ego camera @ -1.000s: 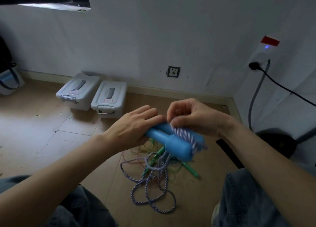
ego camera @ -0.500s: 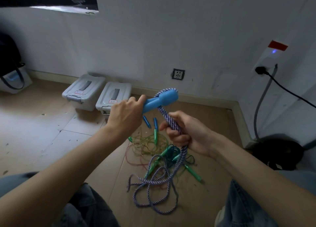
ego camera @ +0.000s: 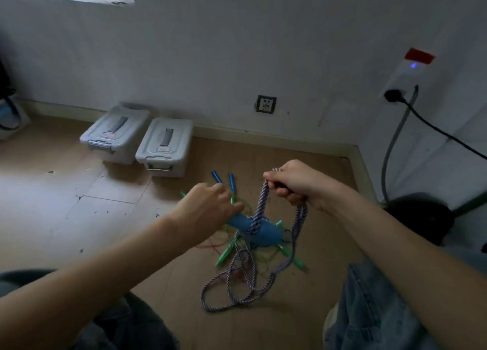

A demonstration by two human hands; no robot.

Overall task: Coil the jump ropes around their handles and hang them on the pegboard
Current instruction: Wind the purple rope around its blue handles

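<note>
Left hand (ego camera: 208, 207) grips the blue handles (ego camera: 254, 231); right hand (ego camera: 295, 185) pinches the rope (ego camera: 259, 207) above them. Slack apparently overlies other ropes (ego camera: 229, 249) on the floor; winding could snag them.

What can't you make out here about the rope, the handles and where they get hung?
- Pegboard: not in the head view.
- Blue handles: near end hidden inside the left hand.
- Braided rope: the part in the right hand is covered by fingers.
- Thin ropes on the floor: tangle too fine to trace.
</note>
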